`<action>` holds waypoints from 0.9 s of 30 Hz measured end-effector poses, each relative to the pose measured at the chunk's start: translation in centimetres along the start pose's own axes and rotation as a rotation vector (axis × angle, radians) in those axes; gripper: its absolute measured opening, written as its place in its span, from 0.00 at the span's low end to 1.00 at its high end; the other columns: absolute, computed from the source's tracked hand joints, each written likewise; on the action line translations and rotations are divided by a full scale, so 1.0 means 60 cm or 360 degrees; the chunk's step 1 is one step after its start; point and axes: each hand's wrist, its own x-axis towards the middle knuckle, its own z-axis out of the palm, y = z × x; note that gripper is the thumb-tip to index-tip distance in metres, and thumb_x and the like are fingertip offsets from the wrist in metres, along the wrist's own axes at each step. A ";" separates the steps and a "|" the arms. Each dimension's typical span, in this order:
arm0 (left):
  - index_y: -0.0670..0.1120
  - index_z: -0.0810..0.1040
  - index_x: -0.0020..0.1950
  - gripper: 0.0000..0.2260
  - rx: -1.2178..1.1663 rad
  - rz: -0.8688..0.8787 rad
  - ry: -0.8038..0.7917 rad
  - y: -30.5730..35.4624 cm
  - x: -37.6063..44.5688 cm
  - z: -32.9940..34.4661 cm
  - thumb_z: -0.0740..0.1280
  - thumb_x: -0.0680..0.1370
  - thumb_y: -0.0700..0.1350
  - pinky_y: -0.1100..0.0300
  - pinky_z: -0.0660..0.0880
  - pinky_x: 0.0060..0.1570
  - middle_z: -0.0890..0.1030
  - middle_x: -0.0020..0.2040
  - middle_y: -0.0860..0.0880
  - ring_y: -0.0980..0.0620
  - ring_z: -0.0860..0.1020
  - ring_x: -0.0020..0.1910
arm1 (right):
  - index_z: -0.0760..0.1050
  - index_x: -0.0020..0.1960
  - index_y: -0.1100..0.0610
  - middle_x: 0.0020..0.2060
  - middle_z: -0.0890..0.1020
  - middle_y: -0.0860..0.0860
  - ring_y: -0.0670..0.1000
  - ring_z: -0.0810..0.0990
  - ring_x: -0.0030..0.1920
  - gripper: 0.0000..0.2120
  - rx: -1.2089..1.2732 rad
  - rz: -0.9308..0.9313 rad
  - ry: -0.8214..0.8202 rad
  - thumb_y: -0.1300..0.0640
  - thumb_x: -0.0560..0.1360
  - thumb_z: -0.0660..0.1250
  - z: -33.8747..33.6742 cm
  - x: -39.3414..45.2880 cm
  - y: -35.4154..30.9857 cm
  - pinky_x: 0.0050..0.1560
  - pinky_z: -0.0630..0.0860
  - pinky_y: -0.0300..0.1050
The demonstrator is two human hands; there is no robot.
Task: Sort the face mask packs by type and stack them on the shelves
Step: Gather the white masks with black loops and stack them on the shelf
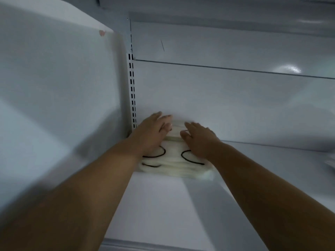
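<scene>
Stack of white pleated face mask packs with black ear loops sits on the white metal shelf, at its back left corner, just beside the slotted white upright and close to the white back panel. Several layers visible at the front edge; the count is not readable through motion blur.

Left hand lies flat on the top left of the stack, fingers extended toward the back panel. Right hand lies flat on the top right, fingers straight. Neither hand curls round anything; both press or pat the top, with a gap between them over the stack's middle.

Judgement: squaring-up step, stack being seated into the corner.

Risks:
- Packs look soft and slick; uneven downward pressure could splay the layers forward toward the shelf edge.
- Loose loops on the top pack lie just by both wrists; lifting the hands carelessly could snag one and drag the top pack off.
- Front right corner of the stack already looks slightly fanned; it may slump if left unsquared.

Something pale at the far right of the shelf, too blurred to identify.
</scene>
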 end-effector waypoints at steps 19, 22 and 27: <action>0.62 0.72 0.72 0.26 0.0003 -0.0229 -0.0167 -0.037 -0.148 -0.022 0.74 0.75 0.56 0.66 0.59 0.66 0.63 0.77 0.55 0.56 0.64 0.75 | 0.57 0.78 0.40 0.80 0.52 0.44 0.45 0.46 0.80 0.37 -0.0021 -0.0190 -0.0012 0.30 0.74 0.61 0.022 -0.130 0.006 0.79 0.43 0.51; 0.62 0.71 0.73 0.25 -0.0001 -0.0200 -0.0102 -0.037 -0.151 -0.017 0.71 0.76 0.58 0.66 0.59 0.68 0.62 0.78 0.56 0.56 0.64 0.75 | 0.55 0.79 0.40 0.81 0.50 0.43 0.45 0.44 0.80 0.35 -0.0069 -0.0200 0.0016 0.30 0.75 0.57 0.024 -0.136 0.004 0.79 0.40 0.51; 0.62 0.72 0.73 0.24 0.0209 -0.0062 -0.0098 -0.035 -0.156 -0.012 0.69 0.77 0.59 0.63 0.57 0.72 0.63 0.78 0.54 0.53 0.63 0.76 | 0.45 0.81 0.42 0.81 0.46 0.46 0.48 0.40 0.80 0.38 -0.0369 -0.0311 -0.0030 0.30 0.73 0.31 0.034 -0.142 -0.004 0.78 0.39 0.56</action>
